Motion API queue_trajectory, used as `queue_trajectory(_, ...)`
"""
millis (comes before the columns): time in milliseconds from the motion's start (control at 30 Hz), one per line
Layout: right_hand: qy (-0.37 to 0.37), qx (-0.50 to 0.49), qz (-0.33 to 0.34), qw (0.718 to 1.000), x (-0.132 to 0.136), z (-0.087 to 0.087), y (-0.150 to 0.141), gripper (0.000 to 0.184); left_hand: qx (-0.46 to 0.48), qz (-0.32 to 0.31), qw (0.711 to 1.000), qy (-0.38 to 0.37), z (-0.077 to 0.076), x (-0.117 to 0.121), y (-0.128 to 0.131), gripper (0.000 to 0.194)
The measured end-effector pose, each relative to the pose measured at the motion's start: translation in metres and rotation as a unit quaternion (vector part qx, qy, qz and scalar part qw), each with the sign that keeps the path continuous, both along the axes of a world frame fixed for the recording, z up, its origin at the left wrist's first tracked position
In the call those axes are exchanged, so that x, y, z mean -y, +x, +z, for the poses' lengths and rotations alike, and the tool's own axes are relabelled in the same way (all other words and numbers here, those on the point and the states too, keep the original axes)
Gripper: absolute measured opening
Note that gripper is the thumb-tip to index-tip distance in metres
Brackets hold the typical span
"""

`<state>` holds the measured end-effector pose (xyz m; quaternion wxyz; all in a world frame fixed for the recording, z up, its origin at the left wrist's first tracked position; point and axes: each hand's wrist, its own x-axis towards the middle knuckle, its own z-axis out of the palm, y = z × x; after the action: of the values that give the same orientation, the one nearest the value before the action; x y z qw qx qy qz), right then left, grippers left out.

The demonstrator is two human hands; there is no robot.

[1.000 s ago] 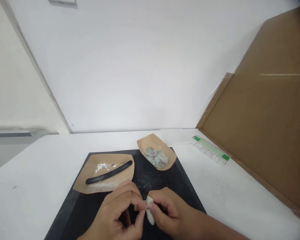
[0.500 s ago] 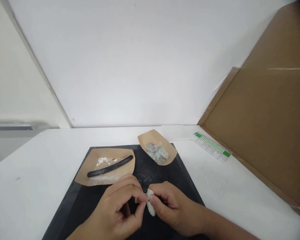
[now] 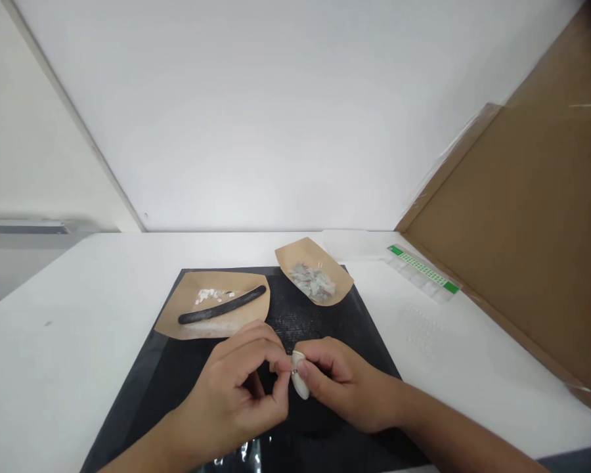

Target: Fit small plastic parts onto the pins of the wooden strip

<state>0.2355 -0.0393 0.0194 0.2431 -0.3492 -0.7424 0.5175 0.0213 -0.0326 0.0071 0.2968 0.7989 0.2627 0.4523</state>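
Over the black mat, my left hand (image 3: 239, 387) is closed in a pinch, its thumb and index fingertips meeting at a tiny shiny bit too small to name. Against those fingertips, my right hand (image 3: 352, 384) grips a small off-white oval piece (image 3: 301, 384) between thumb and bent index finger. That piece stands tilted, with a pale rim at its upper end; the right fingers cover part of it. Both hands touch or nearly touch at this spot. Something tan shows partly behind the left fingertips, mostly hidden.
A brown paper tray (image 3: 170, 318) holds a black nail file (image 3: 221, 305) and small white flakes. Another paper tray (image 3: 293, 251) holds small clear packets. To the right lie a green-and-white strip (image 3: 423, 269) and a clear dotted sheet (image 3: 423, 326), beside a cardboard panel (image 3: 532, 249). The black mat (image 3: 142, 401) lies underneath.
The view has tipped slightly downward, so everything sits higher in the picture. Both hands keep nearly the same hold; a shiny clear reflection now shows at the mat's front edge.
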Motion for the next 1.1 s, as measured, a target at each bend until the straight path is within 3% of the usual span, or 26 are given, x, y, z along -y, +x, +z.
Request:
queue_trajectory(400,-0.071,-0.033,0.006,0.997,0.001,0.002,0.004,0.046,0.0,-0.02,0.997,-0.08,0.004,-0.001,-0.003,0.012)
queue_trajectory(700,-0.031,-0.002,0.004,1.0,0.001,0.005,0.003,0.041,-0.047,-0.019,0.997,-0.05,0.006,0.0,-0.008,0.012)
queue_trajectory(867,-0.032,0.009,-0.006,0.999,0.001,0.006,0.002,0.041,-0.064,0.012,0.998,-0.001,0.008,0.001,-0.006,0.012)
queue_trajectory(1100,-0.054,-0.007,0.003,0.999,0.001,0.004,0.002,0.037,-0.07,0.036,0.997,-0.005,0.011,0.005,-0.002,0.011)
